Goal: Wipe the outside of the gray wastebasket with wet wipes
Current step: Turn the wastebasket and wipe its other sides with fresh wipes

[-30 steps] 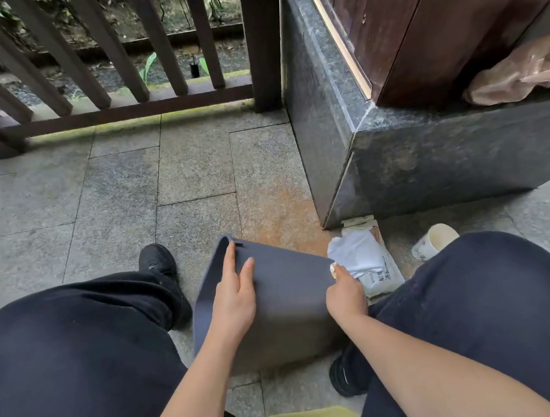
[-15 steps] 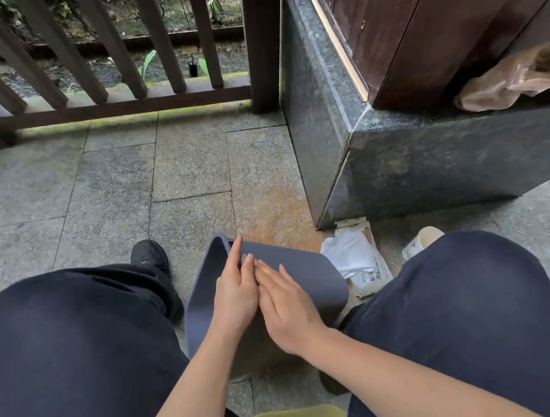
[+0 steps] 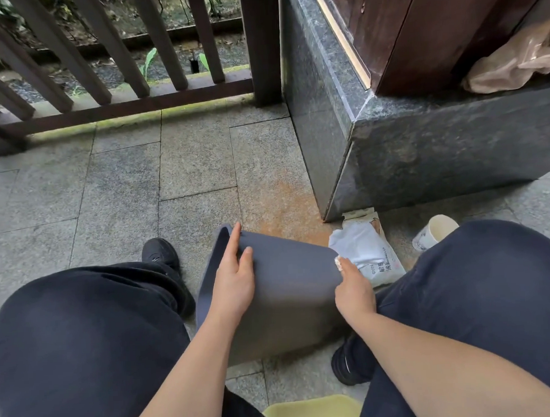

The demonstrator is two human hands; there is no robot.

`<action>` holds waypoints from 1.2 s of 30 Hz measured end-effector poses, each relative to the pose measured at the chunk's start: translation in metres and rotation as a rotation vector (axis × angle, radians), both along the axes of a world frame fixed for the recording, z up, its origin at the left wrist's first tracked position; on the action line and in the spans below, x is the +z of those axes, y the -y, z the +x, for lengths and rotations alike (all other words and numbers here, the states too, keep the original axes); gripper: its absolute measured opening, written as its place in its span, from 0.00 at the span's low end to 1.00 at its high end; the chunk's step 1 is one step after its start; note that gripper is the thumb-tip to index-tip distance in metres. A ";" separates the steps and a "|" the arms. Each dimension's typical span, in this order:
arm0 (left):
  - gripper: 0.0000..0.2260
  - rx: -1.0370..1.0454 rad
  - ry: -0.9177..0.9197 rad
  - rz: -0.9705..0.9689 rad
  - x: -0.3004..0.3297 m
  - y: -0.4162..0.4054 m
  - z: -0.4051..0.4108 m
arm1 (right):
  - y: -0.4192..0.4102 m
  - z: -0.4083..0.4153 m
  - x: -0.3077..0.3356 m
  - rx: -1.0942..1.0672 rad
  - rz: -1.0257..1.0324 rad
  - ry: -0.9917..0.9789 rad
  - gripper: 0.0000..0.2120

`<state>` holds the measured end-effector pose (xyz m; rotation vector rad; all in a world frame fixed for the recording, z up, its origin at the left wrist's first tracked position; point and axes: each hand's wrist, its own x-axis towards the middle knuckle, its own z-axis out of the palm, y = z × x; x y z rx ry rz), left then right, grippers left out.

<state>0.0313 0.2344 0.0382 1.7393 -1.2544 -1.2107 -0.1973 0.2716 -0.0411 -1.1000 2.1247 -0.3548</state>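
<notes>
The gray wastebasket lies tipped on its side on the stone floor between my knees, its open rim pointing left and away. My left hand rests flat on its upper side near the rim, fingers spread. My right hand presses on the wastebasket's right edge, fingers closed over a small white wet wipe that peeks out at the fingertips. The white wet wipes pack lies on the floor just right of the wastebasket, its flap raised.
A dark stone plinth with a wooden door above stands at the right. A paper cup lies by my right knee. A wooden railing closes off the far side. A yellow seat edge shows below.
My right hand slid from the middle of the wastebasket, beside my left hand, back to its right edge. My left hand stayed in place on the wastebasket.
</notes>
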 end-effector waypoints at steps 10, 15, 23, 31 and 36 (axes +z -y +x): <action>0.21 0.011 -0.067 0.060 -0.004 -0.004 0.005 | 0.005 0.042 0.023 0.263 -0.145 -0.050 0.37; 0.22 -0.008 -0.085 0.008 -0.004 -0.004 0.000 | 0.005 0.091 0.063 0.705 -0.441 0.131 0.39; 0.24 0.063 -0.128 0.028 -0.004 -0.005 0.004 | 0.011 0.083 0.060 0.767 -0.432 0.051 0.42; 0.27 -0.022 -0.142 0.039 0.000 -0.027 0.023 | 0.054 0.031 0.036 0.011 0.032 0.108 0.25; 0.24 0.000 -0.170 0.023 -0.001 -0.027 0.018 | 0.074 0.029 0.042 -0.142 -0.070 0.191 0.26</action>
